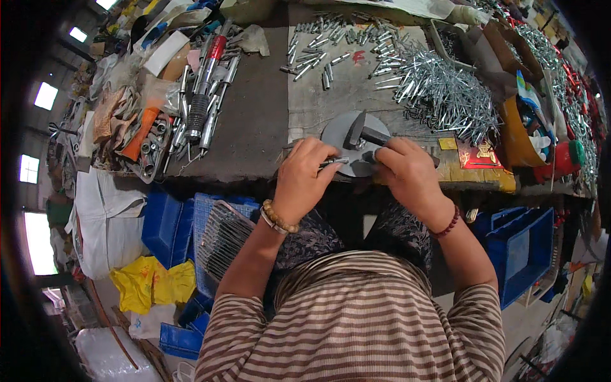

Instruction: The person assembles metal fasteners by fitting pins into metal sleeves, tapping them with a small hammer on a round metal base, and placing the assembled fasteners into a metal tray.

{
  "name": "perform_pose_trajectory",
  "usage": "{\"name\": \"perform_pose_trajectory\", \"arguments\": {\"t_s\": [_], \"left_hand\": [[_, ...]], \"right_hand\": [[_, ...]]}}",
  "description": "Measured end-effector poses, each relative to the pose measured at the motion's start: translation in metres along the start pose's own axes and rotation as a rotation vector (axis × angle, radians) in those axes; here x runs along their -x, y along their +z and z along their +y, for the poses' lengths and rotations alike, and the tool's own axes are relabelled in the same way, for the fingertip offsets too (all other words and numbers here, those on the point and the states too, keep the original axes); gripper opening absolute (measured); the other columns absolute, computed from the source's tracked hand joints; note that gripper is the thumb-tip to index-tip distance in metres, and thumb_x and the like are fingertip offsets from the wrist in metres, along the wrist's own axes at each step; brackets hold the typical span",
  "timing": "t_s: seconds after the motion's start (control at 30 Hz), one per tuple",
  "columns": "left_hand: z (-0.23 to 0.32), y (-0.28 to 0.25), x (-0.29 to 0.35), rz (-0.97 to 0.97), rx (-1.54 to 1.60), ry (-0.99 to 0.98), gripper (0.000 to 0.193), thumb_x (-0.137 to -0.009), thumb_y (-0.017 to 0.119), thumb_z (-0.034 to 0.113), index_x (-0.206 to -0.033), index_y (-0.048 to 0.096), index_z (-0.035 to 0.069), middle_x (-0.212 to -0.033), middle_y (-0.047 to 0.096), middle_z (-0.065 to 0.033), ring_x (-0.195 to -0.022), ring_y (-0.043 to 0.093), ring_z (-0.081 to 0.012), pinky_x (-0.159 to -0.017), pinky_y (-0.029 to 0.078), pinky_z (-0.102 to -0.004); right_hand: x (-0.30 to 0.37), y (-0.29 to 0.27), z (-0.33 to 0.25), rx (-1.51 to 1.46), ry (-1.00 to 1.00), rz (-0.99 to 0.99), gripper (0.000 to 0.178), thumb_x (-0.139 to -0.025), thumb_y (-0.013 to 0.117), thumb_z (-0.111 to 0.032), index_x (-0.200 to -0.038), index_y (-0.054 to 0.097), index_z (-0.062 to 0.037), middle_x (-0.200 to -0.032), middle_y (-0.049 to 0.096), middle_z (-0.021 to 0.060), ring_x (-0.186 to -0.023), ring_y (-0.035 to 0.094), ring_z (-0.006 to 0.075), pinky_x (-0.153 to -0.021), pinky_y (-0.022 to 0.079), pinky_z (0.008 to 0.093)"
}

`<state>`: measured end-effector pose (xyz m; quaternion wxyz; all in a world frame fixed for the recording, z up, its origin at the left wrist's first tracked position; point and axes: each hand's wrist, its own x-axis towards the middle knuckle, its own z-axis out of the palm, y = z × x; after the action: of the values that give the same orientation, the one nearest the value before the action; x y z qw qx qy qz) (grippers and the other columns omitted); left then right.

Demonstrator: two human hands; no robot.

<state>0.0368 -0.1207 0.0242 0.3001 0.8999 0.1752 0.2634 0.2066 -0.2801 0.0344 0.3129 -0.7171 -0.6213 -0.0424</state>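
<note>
My left hand (304, 170) is closed in a pinch on a small silver metal pin (337, 160), held over the near edge of a round grey metal plate (334, 130). Across that plate lies the dark head of a hammer (356, 130), its handle running right beneath my right hand (407, 175). The right fingers curl round this handle; their tips are slightly blurred. Between the hands, a few tiny shiny pieces (361, 145) rest on the plate. Beyond them is a spread of short silver metal sleeves (312, 58), with a heap of long thin silver rods (439, 89) to the right.
Sockets and long tools (207, 83) crowd the bench's left side beside an orange-handled tool (141, 132). A yellow container (520, 130) and a red packet (478, 156) are at the right. Blue bins (167, 226) stand below the bench edge, left and right of my legs.
</note>
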Motion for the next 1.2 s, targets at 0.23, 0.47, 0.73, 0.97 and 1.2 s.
{"name": "perform_pose_trajectory", "arguments": {"t_s": [0.23, 0.47, 0.73, 0.97, 1.2], "left_hand": [[-0.009, 0.006, 0.003, 0.005, 0.038, -0.028, 0.013, -0.084, 0.075, 0.010, -0.095, 0.073, 0.004, -0.096, 0.065, -0.0093, -0.094, 0.064, -0.0289, -0.083, 0.050, -0.0383], [-0.014, 0.008, 0.004, 0.017, 0.081, -0.030, 0.011, -0.084, 0.074, 0.009, -0.094, 0.074, 0.003, -0.094, 0.064, -0.0083, -0.090, 0.064, -0.0265, -0.078, 0.050, -0.0360], [-0.016, 0.010, 0.006, 0.028, 0.102, -0.037, 0.011, -0.085, 0.074, 0.007, -0.094, 0.073, 0.002, -0.094, 0.064, -0.0084, -0.086, 0.064, -0.0252, -0.074, 0.050, -0.0344], [-0.013, 0.010, 0.005, 0.032, 0.114, -0.037, 0.010, -0.085, 0.074, 0.006, -0.095, 0.073, 0.001, -0.094, 0.064, -0.0089, -0.087, 0.064, -0.0253, -0.074, 0.051, -0.0348], [-0.013, 0.010, 0.006, 0.030, 0.128, -0.055, 0.010, -0.085, 0.073, 0.005, -0.095, 0.074, 0.002, -0.094, 0.064, -0.0091, -0.086, 0.064, -0.0250, -0.074, 0.051, -0.0344]], "right_hand": [[-0.002, 0.022, -0.001, -0.058, 0.060, 0.037, 0.019, -0.075, 0.078, -0.008, -0.089, 0.065, -0.0055, -0.087, 0.059, 0.0104, -0.085, 0.061, 0.0340, -0.074, 0.051, 0.0451], [-0.006, 0.021, -0.002, -0.084, 0.089, 0.037, 0.019, -0.074, 0.078, -0.008, -0.089, 0.066, -0.0055, -0.087, 0.060, 0.0100, -0.086, 0.061, 0.0338, -0.074, 0.050, 0.0455], [-0.007, 0.020, -0.002, 0.017, 0.011, 0.002, 0.018, -0.076, 0.076, -0.009, -0.090, 0.066, -0.0076, -0.090, 0.061, 0.0077, -0.089, 0.062, 0.0311, -0.076, 0.050, 0.0431], [-0.007, 0.021, -0.003, 0.110, -0.084, 0.006, 0.010, -0.079, 0.067, -0.008, -0.090, 0.066, -0.0088, -0.086, 0.058, 0.0064, -0.087, 0.061, 0.0278, -0.076, 0.049, 0.0408], [-0.009, 0.020, -0.004, 0.136, -0.130, -0.013, 0.014, -0.077, 0.065, -0.007, -0.092, 0.066, -0.0091, -0.087, 0.057, 0.0060, -0.088, 0.060, 0.0268, -0.077, 0.049, 0.0400]]}}
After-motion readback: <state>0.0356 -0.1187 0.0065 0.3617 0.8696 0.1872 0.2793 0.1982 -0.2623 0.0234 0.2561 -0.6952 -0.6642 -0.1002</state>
